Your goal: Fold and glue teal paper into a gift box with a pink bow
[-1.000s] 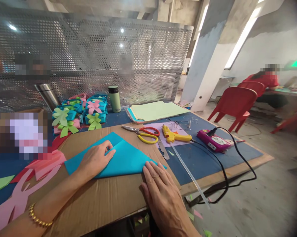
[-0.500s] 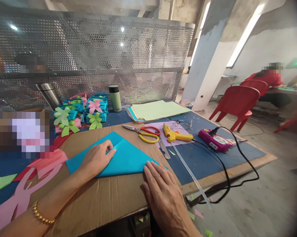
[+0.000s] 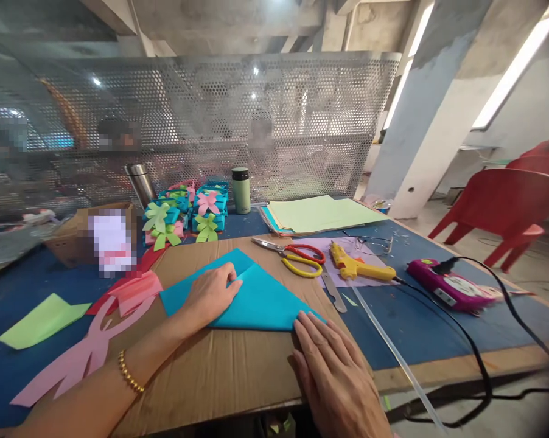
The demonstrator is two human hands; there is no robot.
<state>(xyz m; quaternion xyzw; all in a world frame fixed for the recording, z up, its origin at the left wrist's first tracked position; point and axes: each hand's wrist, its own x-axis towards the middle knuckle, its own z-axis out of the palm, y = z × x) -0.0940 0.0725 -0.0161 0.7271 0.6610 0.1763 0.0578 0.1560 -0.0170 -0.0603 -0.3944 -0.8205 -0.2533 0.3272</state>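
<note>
A sheet of blue paper, folded into a triangle-like shape, lies on a brown cardboard sheet. My left hand is closed on the paper's left part, fingers curled and thumb beside a crease; the fingertips are partly hidden. Flat across the paper's right corner rests my right hand, its fingers stretched out. Beyond the paper are scissors with red and yellow handles. A yellow glue gun lies to their right, with a metal blade below.
Pink cut paper and green paper lie at left. Decorated paper boxes, a green flask and a paper stack stand along the back. A purple power strip and black cable occupy the right side.
The view has swung left, so everything appears farther right. Both hands keep nearly the same places on the blue paper, which looks unchanged.
</note>
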